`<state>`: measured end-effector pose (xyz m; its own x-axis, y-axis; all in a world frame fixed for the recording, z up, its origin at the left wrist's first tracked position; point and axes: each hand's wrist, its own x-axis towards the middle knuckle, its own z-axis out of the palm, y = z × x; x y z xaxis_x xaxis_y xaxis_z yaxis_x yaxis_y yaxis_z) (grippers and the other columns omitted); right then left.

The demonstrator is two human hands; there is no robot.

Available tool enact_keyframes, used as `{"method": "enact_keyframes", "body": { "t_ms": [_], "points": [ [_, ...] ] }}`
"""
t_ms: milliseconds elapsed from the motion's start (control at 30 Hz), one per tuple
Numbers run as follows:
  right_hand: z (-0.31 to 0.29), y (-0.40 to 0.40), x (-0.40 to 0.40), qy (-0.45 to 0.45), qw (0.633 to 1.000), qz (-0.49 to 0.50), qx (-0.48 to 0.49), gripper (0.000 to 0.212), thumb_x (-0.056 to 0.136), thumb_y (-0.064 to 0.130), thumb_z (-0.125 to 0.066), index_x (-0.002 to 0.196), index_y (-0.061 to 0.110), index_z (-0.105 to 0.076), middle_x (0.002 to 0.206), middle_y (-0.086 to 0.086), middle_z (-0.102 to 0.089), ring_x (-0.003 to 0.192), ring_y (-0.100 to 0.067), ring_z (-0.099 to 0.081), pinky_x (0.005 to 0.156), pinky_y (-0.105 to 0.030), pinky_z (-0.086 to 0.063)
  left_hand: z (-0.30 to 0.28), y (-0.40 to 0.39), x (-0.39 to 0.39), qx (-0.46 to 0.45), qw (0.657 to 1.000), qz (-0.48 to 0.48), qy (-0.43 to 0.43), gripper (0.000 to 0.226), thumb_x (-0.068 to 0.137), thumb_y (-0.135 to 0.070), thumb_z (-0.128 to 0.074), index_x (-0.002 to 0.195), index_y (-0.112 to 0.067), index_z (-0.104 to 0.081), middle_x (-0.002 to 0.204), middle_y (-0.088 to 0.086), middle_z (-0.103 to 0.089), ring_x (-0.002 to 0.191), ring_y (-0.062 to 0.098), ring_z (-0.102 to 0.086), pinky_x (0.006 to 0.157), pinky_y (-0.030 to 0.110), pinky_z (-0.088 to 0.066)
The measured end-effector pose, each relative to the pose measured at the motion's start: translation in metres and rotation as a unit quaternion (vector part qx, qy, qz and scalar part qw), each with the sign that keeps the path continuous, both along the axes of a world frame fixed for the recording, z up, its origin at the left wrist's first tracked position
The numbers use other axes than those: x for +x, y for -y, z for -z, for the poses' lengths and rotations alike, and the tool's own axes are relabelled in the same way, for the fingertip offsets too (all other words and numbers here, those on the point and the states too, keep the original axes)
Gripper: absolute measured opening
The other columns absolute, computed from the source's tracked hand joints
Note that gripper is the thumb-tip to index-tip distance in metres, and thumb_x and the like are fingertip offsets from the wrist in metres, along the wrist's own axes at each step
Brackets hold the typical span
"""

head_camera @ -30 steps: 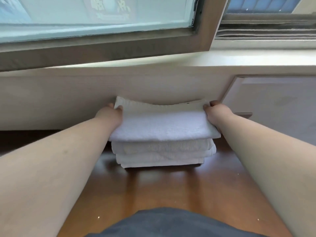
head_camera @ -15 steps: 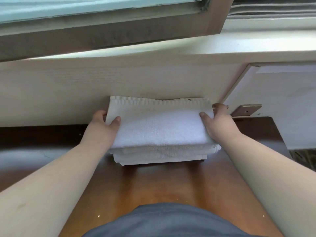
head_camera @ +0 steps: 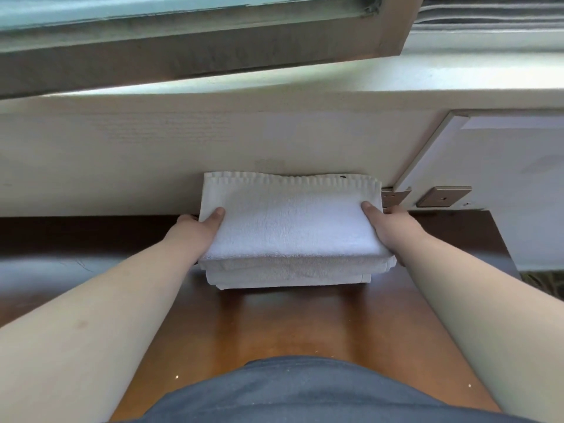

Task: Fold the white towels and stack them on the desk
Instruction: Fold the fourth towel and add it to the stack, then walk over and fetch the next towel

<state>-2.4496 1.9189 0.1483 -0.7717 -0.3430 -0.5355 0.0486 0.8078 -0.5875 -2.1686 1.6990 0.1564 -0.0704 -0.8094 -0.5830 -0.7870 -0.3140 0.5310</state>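
A folded white towel (head_camera: 290,218) lies on top of a stack of folded white towels (head_camera: 290,274) on the brown wooden desk (head_camera: 274,325), against the pale wall. My left hand (head_camera: 200,230) grips the top towel's left edge, thumb on top and fingers hidden underneath. My right hand (head_camera: 387,228) grips its right edge the same way. The towel's ribbed far hem touches the wall.
A window frame (head_camera: 213,53) and a white sill (head_camera: 305,77) run above the wall. A white cabinet panel (head_camera: 503,178) with a metal plate (head_camera: 442,196) stands to the right. The desk's right edge (head_camera: 503,239) ends near it. My grey shirt (head_camera: 305,392) fills the bottom.
Both hands have lowered the top towel onto the stack and its sag has flattened. The camera has tilted down and nearer.
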Motion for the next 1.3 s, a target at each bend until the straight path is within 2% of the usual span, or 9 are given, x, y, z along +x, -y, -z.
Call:
{"method": "enact_keyframes", "body": {
  "t_ms": [100, 167, 233, 267, 433, 733, 900, 1133, 1300],
  "points": [
    [-0.016, 0.006, 0.017, -0.22, 0.973, -0.039, -0.059, 0.067, 0.09, 0.055, -0.061, 0.14, 0.013, -0.046, 0.139, -0.012, -0.051, 0.131, -0.035, -0.045, 0.106, -0.043, -0.036, -0.014, -0.015, -0.005, -0.264, 0.955, 0.106, 0.089, 0.071, 0.089, -0.055, -0.057, 0.145, -0.021, -0.031, 0.141, 0.015, -0.042, 0.127, 0.037, -0.039, 0.105, 0.045, -0.033],
    [-0.032, 0.015, 0.04, -0.374, 0.908, -0.15, -0.114, 0.056, 0.092, 0.054, -0.051, 0.137, 0.019, -0.052, 0.141, -0.009, -0.051, 0.135, -0.03, -0.041, 0.114, -0.048, -0.026, -0.024, -0.036, -0.014, -0.458, 0.838, 0.295, 0.018, 0.052, 0.094, -0.042, -0.046, 0.142, -0.022, -0.042, 0.144, 0.015, -0.045, 0.129, 0.034, -0.038, 0.111, 0.043, -0.024],
    [-0.037, 0.025, 0.065, -0.442, 0.848, -0.273, -0.11, 0.057, 0.095, 0.055, -0.041, 0.138, 0.021, -0.054, 0.147, -0.007, -0.05, 0.143, -0.029, -0.036, 0.119, -0.056, -0.013, -0.025, -0.059, -0.026, -0.465, 0.755, 0.461, -0.01, 0.051, 0.096, -0.04, -0.04, 0.144, -0.023, -0.048, 0.152, 0.011, -0.042, 0.138, 0.033, -0.036, 0.116, 0.044, -0.022],
    [-0.035, 0.029, 0.075, -0.443, 0.831, -0.326, -0.084, 0.059, 0.097, 0.055, -0.037, 0.143, 0.021, -0.051, 0.153, -0.006, -0.045, 0.148, -0.029, -0.029, 0.12, -0.058, -0.008, -0.021, -0.069, -0.031, -0.42, 0.75, 0.51, 0.033, 0.053, 0.098, -0.044, -0.037, 0.149, -0.029, -0.04, 0.159, 0.007, -0.032, 0.145, 0.031, -0.026, 0.119, 0.046, -0.016],
    [-0.004, 0.027, 0.071, -0.318, 0.845, -0.426, 0.056, 0.078, 0.092, 0.071, -0.014, 0.159, 0.033, -0.009, 0.169, 0.001, -0.006, 0.155, -0.021, 0.002, 0.123, -0.051, 0.001, 0.006, -0.068, -0.028, -0.311, 0.78, 0.507, 0.196, 0.072, 0.086, -0.072, -0.003, 0.152, -0.046, 0.011, 0.166, -0.002, 0.008, 0.151, 0.025, 0.008, 0.118, 0.057, 0.005],
    [-0.005, 0.017, 0.043, -0.296, 0.85, -0.428, 0.083, 0.093, 0.082, 0.083, -0.006, 0.16, 0.033, -0.007, 0.169, -0.001, -0.004, 0.155, -0.022, -0.001, 0.124, -0.048, -0.004, -0.005, -0.031, 0.008, -0.228, 0.829, 0.483, 0.164, 0.076, 0.087, -0.074, -0.015, 0.154, -0.043, 0.006, 0.165, -0.004, 0.017, 0.15, 0.017, 0.018, 0.122, 0.049, -0.007],
    [-0.041, 0.029, 0.061, -0.298, 0.877, -0.376, -0.022, 0.078, 0.092, 0.07, -0.022, 0.15, 0.021, -0.041, 0.159, -0.008, -0.035, 0.15, -0.025, -0.024, 0.121, -0.048, -0.022, -0.028, -0.033, 0.05, -0.297, 0.847, 0.429, 0.1, 0.069, 0.096, -0.061, -0.029, 0.157, -0.033, -0.015, 0.166, 0.005, -0.006, 0.152, 0.026, -0.003, 0.122, 0.04, -0.009],
    [-0.09, 0.076, 0.157, -0.3, 0.831, -0.462, -0.076, 0.058, 0.099, 0.059, -0.035, 0.143, 0.023, -0.049, 0.146, -0.002, -0.05, 0.14, -0.024, -0.038, 0.115, -0.039, -0.031, -0.063, -0.034, 0.185, -0.322, 0.903, 0.266, 0.101, 0.053, 0.095, -0.053, -0.047, 0.145, -0.034, -0.045, 0.158, -0.003, -0.032, 0.14, 0.026, -0.037, 0.119, 0.043, -0.023],
    [-0.132, 0.136, 0.28, -0.332, 0.732, -0.592, -0.058, 0.057, 0.096, 0.057, -0.051, 0.144, 0.026, -0.05, 0.143, -0.002, -0.053, 0.135, -0.023, -0.043, 0.111, -0.037, -0.034, -0.122, -0.032, 0.319, -0.3, 0.917, 0.212, 0.158, 0.047, 0.093, -0.051, -0.052, 0.138, -0.037, -0.049, 0.154, -0.008, -0.036, 0.129, 0.02, -0.049, 0.108, 0.037, -0.038]
  ]
}}
